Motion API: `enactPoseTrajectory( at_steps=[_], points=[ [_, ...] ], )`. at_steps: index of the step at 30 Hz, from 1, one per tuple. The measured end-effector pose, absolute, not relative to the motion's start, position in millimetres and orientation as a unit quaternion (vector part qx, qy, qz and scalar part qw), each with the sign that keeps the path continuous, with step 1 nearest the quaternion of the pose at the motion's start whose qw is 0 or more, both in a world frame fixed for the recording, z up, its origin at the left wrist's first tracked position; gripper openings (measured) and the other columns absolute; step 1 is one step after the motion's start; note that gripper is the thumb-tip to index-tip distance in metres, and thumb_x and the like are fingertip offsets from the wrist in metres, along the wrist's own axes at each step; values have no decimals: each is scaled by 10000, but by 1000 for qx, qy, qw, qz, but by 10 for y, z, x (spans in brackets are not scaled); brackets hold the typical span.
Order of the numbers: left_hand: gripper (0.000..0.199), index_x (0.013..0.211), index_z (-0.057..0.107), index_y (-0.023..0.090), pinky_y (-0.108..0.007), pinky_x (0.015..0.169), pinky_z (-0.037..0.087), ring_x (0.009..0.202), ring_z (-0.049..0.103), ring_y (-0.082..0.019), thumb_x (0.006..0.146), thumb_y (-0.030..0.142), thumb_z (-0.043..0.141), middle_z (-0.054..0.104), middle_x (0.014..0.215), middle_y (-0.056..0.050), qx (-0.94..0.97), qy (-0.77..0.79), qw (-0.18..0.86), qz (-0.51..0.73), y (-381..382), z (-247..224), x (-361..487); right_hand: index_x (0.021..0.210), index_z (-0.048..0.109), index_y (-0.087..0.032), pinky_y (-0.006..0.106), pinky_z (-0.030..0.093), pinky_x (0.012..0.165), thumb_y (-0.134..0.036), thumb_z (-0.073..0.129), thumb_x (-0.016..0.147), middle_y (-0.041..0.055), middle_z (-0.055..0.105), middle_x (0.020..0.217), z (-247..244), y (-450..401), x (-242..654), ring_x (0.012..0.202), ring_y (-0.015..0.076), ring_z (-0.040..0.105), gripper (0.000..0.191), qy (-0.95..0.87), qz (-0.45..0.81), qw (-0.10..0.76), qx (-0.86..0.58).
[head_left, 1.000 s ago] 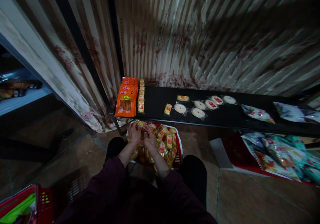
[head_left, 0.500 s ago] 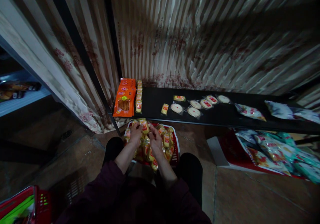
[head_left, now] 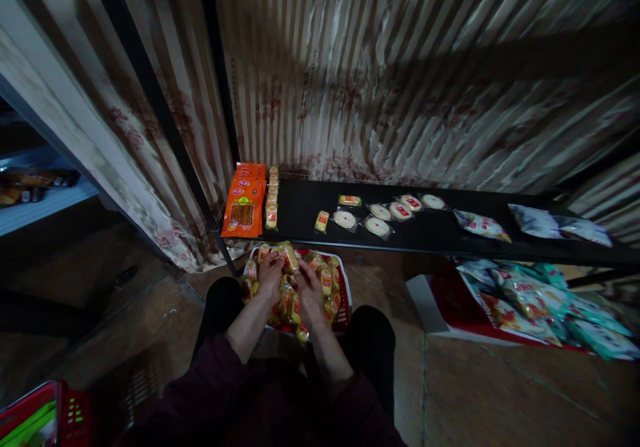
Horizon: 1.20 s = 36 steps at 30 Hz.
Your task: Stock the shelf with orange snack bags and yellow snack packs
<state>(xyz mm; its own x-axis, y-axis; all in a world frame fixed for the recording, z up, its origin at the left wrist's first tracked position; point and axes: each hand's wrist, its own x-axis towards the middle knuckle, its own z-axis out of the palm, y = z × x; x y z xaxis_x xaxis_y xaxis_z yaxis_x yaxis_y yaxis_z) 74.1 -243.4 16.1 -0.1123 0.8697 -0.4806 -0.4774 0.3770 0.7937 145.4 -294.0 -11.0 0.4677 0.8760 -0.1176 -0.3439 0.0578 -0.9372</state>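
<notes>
A red and white basket [head_left: 345, 298] full of small yellow wrapped cakes [head_left: 327, 280] stands on the floor between my knees. Over it, my left hand [head_left: 271, 275] and my right hand [head_left: 307, 286] hold a yellow packet [head_left: 287, 258] between them, fingers bent at its two sides. On the black shelf [head_left: 300, 234] just beyond, a row of the same yellow packets [head_left: 271, 215] runs beside orange packets [head_left: 243, 210]. Two more yellow packets lie apart, near several round white wrapped cakes [head_left: 377, 226].
Bagged snacks [head_left: 481, 225] lie along the shelf's right part. Below it, an open red and white box [head_left: 440, 307] holds more bags. Shelf posts [head_left: 217, 67] rise at the left. A red basket [head_left: 75, 414] stands at the lower left.
The view has shifted slightly, so the shelf and its goods appear further left. Both hands remain over the basket, and the packet between them has tilted slightly.
</notes>
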Motion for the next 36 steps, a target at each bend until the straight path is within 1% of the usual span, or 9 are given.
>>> enactPoseTrajectory(
  at_steps=[4, 9, 11, 18, 22, 26, 30, 33, 36],
  points=[
    [288, 872, 625, 167, -259, 715, 438, 700, 593, -121, 618, 235, 741, 652, 755, -13, 213, 493, 641, 548, -2504, 224, 774, 1072, 654, -217, 407, 504, 895, -386, 674, 711, 66, 683, 1124, -58, -2955, 1450, 1022, 236, 632, 399, -273, 429, 681, -527],
    [310, 860, 650, 167, -274, 771, 430, 788, 600, -143, 602, 308, 748, 667, 852, -35, 245, 474, 642, 550, -2549, 338, 783, 1085, 649, -217, 433, 397, 1039, -328, 641, 743, 56, 663, 1162, 84, -2989, 1442, 1118, 232, 586, 360, -316, 399, 673, -537],
    [303, 856, 656, 168, -274, 782, 426, 796, 597, -142, 600, 306, 742, 666, 866, -34, 249, 472, 644, 549, -2556, 368, 781, 1077, 653, -211, 432, 372, 1062, -321, 635, 747, 55, 663, 1159, 130, -3006, 1440, 1130, 231, 578, 347, -325, 389, 668, -545],
    [315, 856, 638, 172, -290, 780, 440, 780, 616, -150, 578, 275, 743, 669, 824, -25, 199, 441, 678, 554, -2583, 363, 800, 1077, 657, -208, 421, 383, 1052, -345, 643, 752, 60, 664, 1161, 155, -3042, 1442, 1128, 231, 576, 353, -335, 377, 655, -563],
    [275, 840, 629, 170, -285, 762, 457, 745, 622, -144, 596, 247, 730, 659, 777, -8, 166, 414, 702, 556, -2578, 329, 817, 1095, 654, -216, 423, 396, 1037, -386, 610, 789, 63, 661, 1174, 136, -3058, 1444, 1125, 229, 579, 352, -334, 386, 661, -551],
    [179, 808, 629, 156, -295, 828, 471, 827, 640, -163, 647, 200, 691, 669, 792, -29, 146, 373, 732, 551, -2571, 345, 820, 1078, 661, -210, 421, 387, 1047, -402, 579, 818, 69, 650, 1192, 143, -3074, 1453, 1145, 225, 566, 334, -328, 372, 669, -553],
    [133, 819, 643, 148, -346, 877, 484, 935, 644, -214, 711, 223, 653, 694, 881, -83, 133, 347, 763, 529, -2581, 421, 807, 1060, 655, -204, 423, 413, 1024, -384, 613, 792, 74, 655, 1164, 176, -3087, 1457, 1108, 224, 579, 325, -342, 340, 668, -567],
    [127, 844, 658, 145, -351, 877, 498, 980, 640, -227, 748, 201, 597, 701, 919, -101, 125, 340, 776, 517, -2583, 458, 802, 1087, 632, -196, 407, 452, 984, -379, 631, 773, 87, 632, 1184, 194, -3097, 1449, 1103, 224, 578, 363, -349, 327, 661, -579],
    [154, 861, 669, 139, -335, 870, 504, 992, 641, -224, 753, 170, 563, 704, 933, -105, 128, 331, 780, 515, -2574, 458, 799, 1107, 617, -185, 387, 480, 945, -379, 621, 776, 103, 603, 1211, 197, -3104, 1436, 1113, 224, 566, 384, -354, 317, 649, -594]
  ],
)
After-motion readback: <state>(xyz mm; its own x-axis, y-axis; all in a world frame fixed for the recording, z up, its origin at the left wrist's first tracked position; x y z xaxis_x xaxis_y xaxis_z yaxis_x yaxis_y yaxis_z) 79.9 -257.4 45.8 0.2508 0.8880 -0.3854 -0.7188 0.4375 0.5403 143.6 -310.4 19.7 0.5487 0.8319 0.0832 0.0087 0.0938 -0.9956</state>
